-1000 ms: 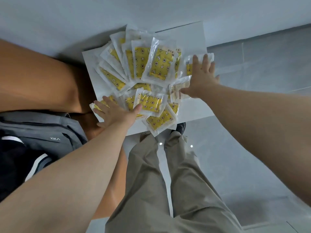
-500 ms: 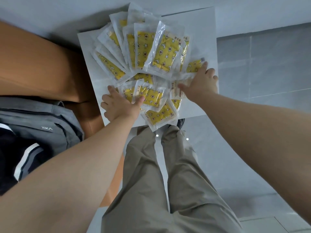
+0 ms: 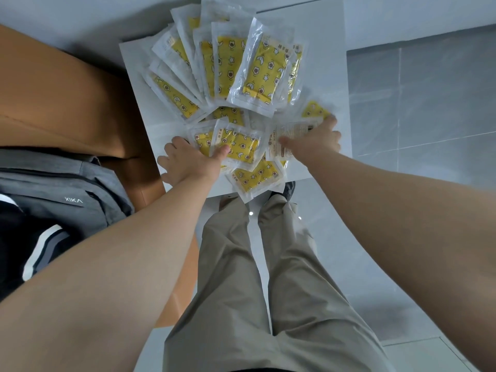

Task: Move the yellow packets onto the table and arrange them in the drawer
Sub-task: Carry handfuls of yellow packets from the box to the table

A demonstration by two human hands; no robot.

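Several yellow packets [image 3: 257, 68] in clear wrappers lie fanned and overlapping on a small white table [image 3: 322, 49]. My left hand [image 3: 188, 162] is at the pile's near left side, fingers curled at the edge and thumb pressed on top of a yellow packet [image 3: 241, 146]. My right hand [image 3: 314, 143] covers the near right side, its thumb on a packet turned printed white side up [image 3: 290, 132] and its fingertips by another packet [image 3: 314, 110]. One packet [image 3: 255, 178] overhangs the table's front edge.
An orange-brown surface [image 3: 67, 103] adjoins the table on the left, with a grey bag [image 3: 67, 189] below it. Grey floor tiles [image 3: 416, 103] spread to the right. My legs in beige trousers [image 3: 255, 264] stand right in front of the table.
My right hand has drawn back toward me, off the far right packet, and onto the white-backed one. My left hand has shifted right and curled its fingers. The view has tilted nearer the pile.
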